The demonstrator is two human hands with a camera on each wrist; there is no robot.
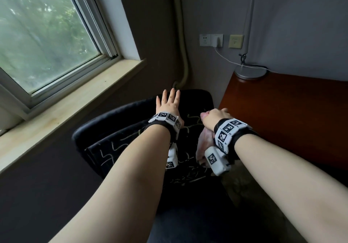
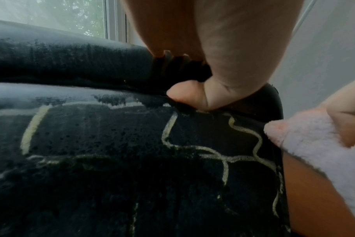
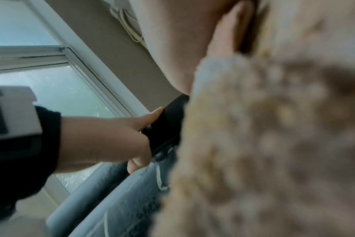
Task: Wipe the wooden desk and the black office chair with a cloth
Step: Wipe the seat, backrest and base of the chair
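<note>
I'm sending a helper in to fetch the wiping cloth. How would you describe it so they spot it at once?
Start at the window, then look down to the black office chair standing between it and the wooden desk. The cloth is bunched in the right hand at the chair's desk-side edge. It is the only pale, fluffy pinkish thing against the cracked black upholstery.

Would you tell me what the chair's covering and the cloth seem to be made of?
Chair: apparently black faux leather, smooth and slightly glossy, flaking off in patches with pale cracks.
Cloth: seemingly soft pale-pink fleece or microfibre, with a fuzzy pile, gripped by the right hand.
</note>
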